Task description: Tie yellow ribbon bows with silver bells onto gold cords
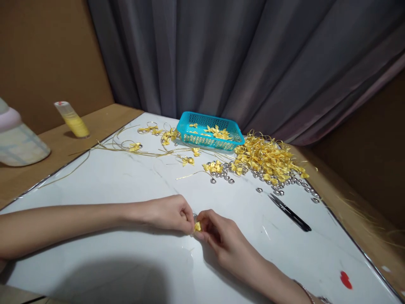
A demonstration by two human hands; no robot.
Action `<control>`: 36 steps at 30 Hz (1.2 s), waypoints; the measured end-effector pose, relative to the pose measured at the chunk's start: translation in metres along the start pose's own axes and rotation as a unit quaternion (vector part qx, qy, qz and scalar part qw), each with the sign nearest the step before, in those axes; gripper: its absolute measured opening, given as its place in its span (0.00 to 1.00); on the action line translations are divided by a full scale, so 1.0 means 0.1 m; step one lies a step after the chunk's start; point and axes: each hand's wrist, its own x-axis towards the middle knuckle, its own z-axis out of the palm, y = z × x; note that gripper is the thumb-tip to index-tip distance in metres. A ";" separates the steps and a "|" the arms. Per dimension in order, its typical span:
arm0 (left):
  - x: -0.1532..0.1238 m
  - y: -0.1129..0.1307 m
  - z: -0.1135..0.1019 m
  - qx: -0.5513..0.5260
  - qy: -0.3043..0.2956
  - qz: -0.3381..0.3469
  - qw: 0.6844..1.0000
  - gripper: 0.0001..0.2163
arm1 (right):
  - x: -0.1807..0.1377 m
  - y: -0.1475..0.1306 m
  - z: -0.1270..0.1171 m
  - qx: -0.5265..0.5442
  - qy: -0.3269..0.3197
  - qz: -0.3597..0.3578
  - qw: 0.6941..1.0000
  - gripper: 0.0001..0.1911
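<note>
The small yellow bow (198,227) is located between the 2 hands, over the near-middle part of the white tabletop (133,181); contact with the surface cannot be determined. The left hand (172,213) pinches the bow's left edge, fingers curled. The right hand (221,236) pinches its right side between thumb and fingers. Black-handled snips (291,213) lie to the right, beyond the right hand. Farther back, silver rings (226,177) lie scattered along a heap of yellow bows (268,158). The turquoise basket (182,122), left of the heap, contains yellow pieces (218,132). Gold cords (145,152) extend leftward.
</note>
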 end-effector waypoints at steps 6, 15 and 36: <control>0.00 -0.02 0.00 0.005 0.005 -0.011 1.000 0.12 | 0.04 0.01 -0.01 0.043 0.004 0.040 0.998 0.03; 0.01 -0.06 0.00 0.004 0.000 -0.005 1.000 0.12 | 0.07 -0.01 0.03 0.078 0.033 0.103 0.991 0.07; 0.00 -0.02 -0.02 -0.004 -0.004 0.000 1.000 0.11 | 0.04 0.00 0.02 0.154 0.016 0.137 0.978 0.05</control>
